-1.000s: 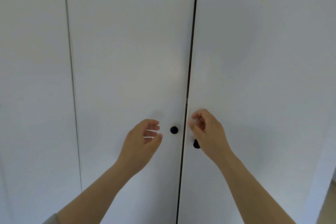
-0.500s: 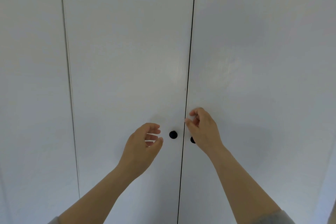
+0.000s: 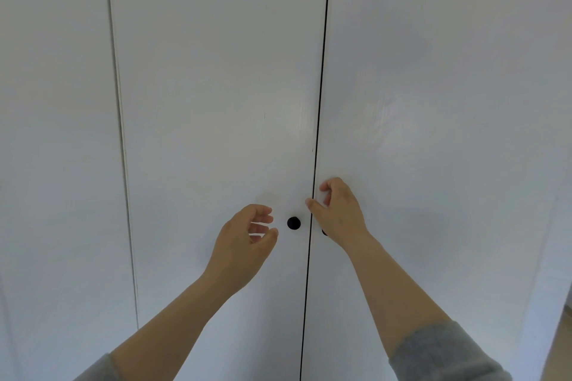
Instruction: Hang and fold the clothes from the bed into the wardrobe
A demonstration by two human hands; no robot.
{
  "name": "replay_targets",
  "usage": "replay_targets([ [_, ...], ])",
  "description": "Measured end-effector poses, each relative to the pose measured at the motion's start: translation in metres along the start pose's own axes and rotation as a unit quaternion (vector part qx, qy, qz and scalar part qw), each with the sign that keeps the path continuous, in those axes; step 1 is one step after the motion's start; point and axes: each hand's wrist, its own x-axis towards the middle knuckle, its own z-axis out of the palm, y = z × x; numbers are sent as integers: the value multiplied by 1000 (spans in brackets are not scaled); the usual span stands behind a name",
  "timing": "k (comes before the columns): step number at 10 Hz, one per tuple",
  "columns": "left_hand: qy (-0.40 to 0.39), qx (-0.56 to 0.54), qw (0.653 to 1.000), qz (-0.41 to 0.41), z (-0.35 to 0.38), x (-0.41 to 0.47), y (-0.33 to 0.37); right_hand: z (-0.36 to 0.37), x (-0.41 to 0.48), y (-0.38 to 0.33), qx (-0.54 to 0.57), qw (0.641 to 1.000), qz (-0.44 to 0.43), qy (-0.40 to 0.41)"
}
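While the wardrobe [image 3: 433,102] fills the whole view, its two white doors are now shut flush, the dark seam between them down to a thin even line where a second ago the right door stood a touch proud, a wider gap showing at its edge. So that door has been pushed home. Left door [image 3: 216,86], right door [image 3: 448,164], both closed. No clothes and no bed anywhere in shot, so I can't tell from here how much has been put away; the closing hints that this stretch of the job is wrapping up. The left knob [image 3: 293,223] sits bare and black just beside the seam. The left hand [image 3: 244,244] hovers just short of it, fingers loosely curled, holding nothing, barely shifted since before. The right hand [image 3: 339,215] lies against the right door at the seam, fingers bent, covering most of the right knob [image 3: 323,232]; whether it grips that knob, I cannot tell. Grey sleeves at both wrists.
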Motion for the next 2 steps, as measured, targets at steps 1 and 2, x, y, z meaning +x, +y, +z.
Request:
replay_targets([
  [1,0,-6,1000,6,-4,-4,6,-15,-7,-8,62,994,48,-72],
  [2,8,-33,999,23,-9,-10,13,-34,-31,-6,132,988,42,-61],
])
